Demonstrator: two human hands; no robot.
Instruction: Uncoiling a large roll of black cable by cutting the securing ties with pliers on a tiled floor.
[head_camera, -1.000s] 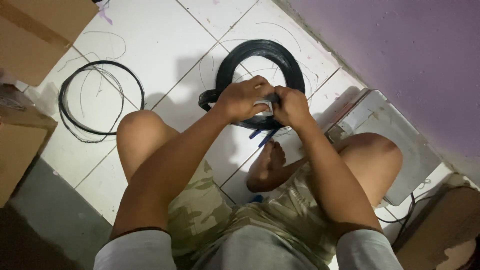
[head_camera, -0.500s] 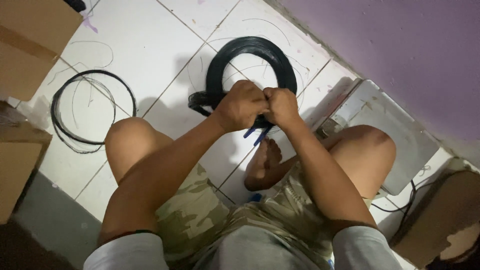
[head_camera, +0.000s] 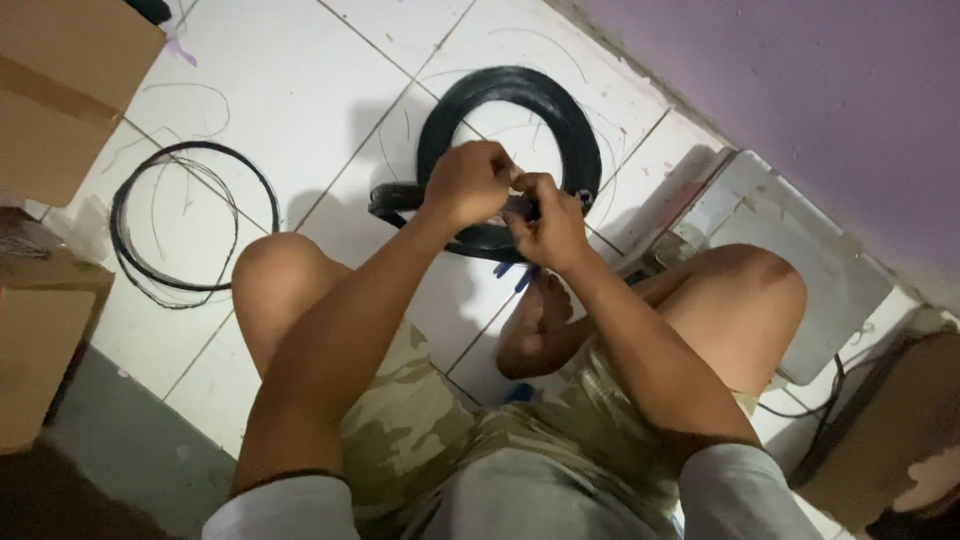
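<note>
Fingers of our left hand (head_camera: 470, 185) and right hand (head_camera: 548, 225) pinch the thick black wire coil (head_camera: 520, 110); springy, fairly heavy, best gripped at its near edge.

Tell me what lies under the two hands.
Under the left hand and right hand a thick black wire coil lies on the white tiled floor. What the fingers pinch stays covered.

Brown cardboard boxes (head_camera: 60, 90) (left edge)

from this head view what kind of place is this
Probably a home floor used as a makeshift work spot: white ceramic floor tiles, a purple painted wall, brown cardboard boxes and a thick black wire coil near both hands.
</note>
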